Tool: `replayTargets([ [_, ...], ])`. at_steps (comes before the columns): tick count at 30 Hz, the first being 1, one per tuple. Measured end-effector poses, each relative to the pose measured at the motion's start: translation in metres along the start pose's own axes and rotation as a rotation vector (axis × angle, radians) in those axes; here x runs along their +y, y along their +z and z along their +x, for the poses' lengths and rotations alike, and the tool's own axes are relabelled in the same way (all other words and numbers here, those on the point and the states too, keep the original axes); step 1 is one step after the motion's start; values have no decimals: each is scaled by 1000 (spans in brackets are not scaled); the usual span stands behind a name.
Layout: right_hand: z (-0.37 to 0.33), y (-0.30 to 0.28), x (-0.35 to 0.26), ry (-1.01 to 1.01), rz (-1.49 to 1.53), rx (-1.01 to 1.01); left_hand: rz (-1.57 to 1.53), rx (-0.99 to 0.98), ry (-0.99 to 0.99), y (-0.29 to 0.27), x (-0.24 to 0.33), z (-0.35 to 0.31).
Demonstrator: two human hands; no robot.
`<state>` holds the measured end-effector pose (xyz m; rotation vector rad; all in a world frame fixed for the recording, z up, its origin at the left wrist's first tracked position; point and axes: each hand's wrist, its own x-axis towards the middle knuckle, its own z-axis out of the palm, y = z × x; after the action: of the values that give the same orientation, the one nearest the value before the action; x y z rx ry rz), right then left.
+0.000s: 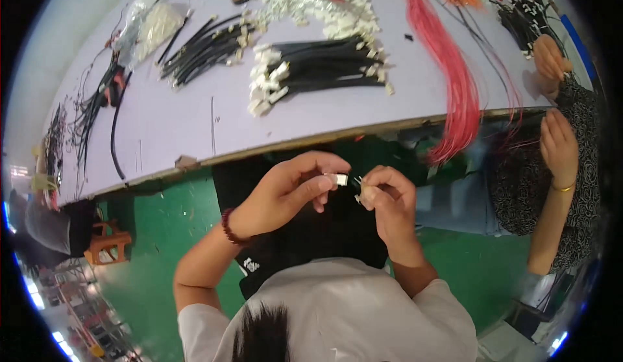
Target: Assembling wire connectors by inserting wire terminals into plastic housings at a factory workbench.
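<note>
Left hand (285, 187): fingertips pinch a white connector (341, 179). Right hand (393, 206): fingers grasp thin pale-tipped pieces (358, 180) just beside it, exact form unclear. Beyond both, the table (182, 115) bears black cables (331, 66) and pink wires (448, 70).

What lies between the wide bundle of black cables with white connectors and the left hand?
In the head view, a strip of white tabletop with a tiny speck, then the brown table edge, separates the black cable bundle from the left hand.
</note>
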<state>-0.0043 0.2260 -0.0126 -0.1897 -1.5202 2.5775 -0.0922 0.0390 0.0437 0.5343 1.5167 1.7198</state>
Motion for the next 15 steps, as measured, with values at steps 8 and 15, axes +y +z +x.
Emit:
replayTargets([
  [8,-20,26,10,117,-163,-87,-113,297,185,12,-54,-42],
  [15,-31,38,11,148,-231,-118,-41,291,276,9,-55,-56],
])
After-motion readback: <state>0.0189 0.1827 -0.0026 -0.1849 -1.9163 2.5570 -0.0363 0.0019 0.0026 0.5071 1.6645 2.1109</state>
